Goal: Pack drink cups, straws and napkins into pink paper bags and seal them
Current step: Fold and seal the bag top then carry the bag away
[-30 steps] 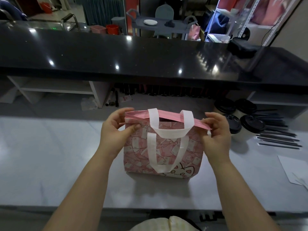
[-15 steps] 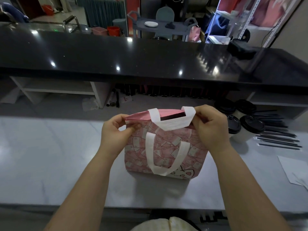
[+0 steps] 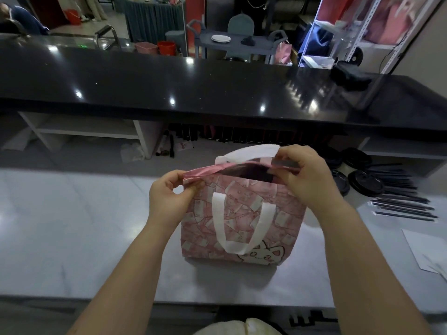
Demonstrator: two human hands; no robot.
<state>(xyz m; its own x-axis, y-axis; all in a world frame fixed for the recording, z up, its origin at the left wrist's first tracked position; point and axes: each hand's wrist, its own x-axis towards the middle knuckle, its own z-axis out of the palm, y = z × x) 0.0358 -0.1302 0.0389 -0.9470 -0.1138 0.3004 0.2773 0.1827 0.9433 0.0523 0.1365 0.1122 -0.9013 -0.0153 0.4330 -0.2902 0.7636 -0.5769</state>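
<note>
A pink paper bag (image 3: 242, 221), printed with small cards and a cartoon cat, stands upright on the pale worktop (image 3: 72, 226) in front of the person. Its near white handle (image 3: 242, 226) hangs down flat against the front face. The far handle (image 3: 251, 151) arches up behind the mouth.

The left hand (image 3: 169, 197) is at the bag's top left corner. Its thumb and fingers (image 3: 186, 191) are pressed together, pinching the folded pink rim there. The right hand (image 3: 307, 175) is at the bag's top right corner. Its fingers (image 3: 287, 157) are curled over and clamped on the rim, right where the far handle ends. Between the two hands the mouth of the bag gapes a little, showing a dark slit. What lies inside cannot be made out.

Just right of the bag, partly behind the right hand, stand cups with black lids (image 3: 365, 183). Farther right of the bag lies a row of thin black straws (image 3: 401, 204). To the bag's right and nearer the person lies a white sheet of paper (image 3: 423, 247). Behind the bag a glossy black counter (image 3: 169, 85) runs across, raised above the worktop.
</note>
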